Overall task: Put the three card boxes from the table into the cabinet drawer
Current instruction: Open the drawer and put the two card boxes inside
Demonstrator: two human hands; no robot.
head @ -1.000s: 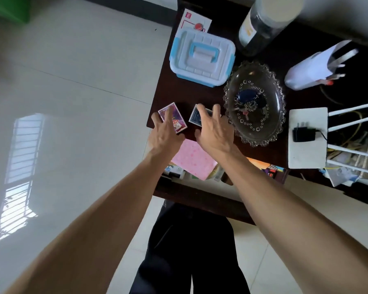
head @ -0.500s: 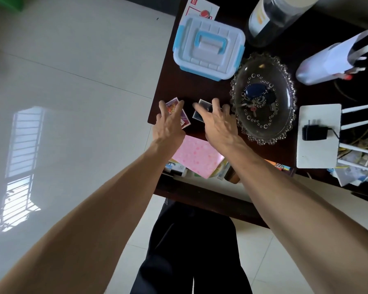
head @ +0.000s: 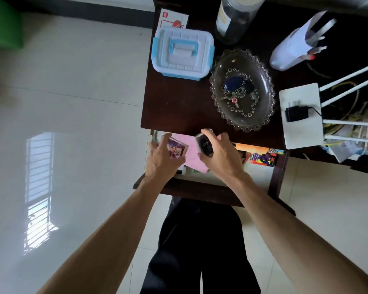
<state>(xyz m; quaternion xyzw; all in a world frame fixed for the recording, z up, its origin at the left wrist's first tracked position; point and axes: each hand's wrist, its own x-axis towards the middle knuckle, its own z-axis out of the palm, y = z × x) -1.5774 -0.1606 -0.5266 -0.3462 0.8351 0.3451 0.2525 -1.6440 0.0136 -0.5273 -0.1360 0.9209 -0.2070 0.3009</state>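
- The dark table [head: 179, 107] is pretty cluttered at the back: a white storage box with a blue handle [head: 182, 52], a glass dish [head: 241, 90] with keys [head: 238, 88] in it, a big dark jar [head: 235, 18], and a white flat thing [head: 301, 115] with a black plug adapter [head: 295, 113] sitting on it.
- There's a red-and-white card box [head: 173, 19] behind the storage box, at the far edge of the table. Print is too small to read.
- The drawer [head: 210, 177] is pulled open below the table's front edge and is already crowded: a pink sheet [head: 192, 151], a colourful packet [head: 262, 159] on the right, other bits I can't make out.
- Left hand [head: 162, 160] is palm down over the left part of the drawer, its grip closed round a purple card box [head: 176, 148] with red-yellow artwork; lettering is blurry.
- Right hand [head: 220, 153] is just beside it, over the pink sheet, grip pinching a dark card box [head: 204, 144] by its edges, tilted up on end. No readable text on it.
- Both forearms reach in from the bottom of the view, hands close together but not touching.
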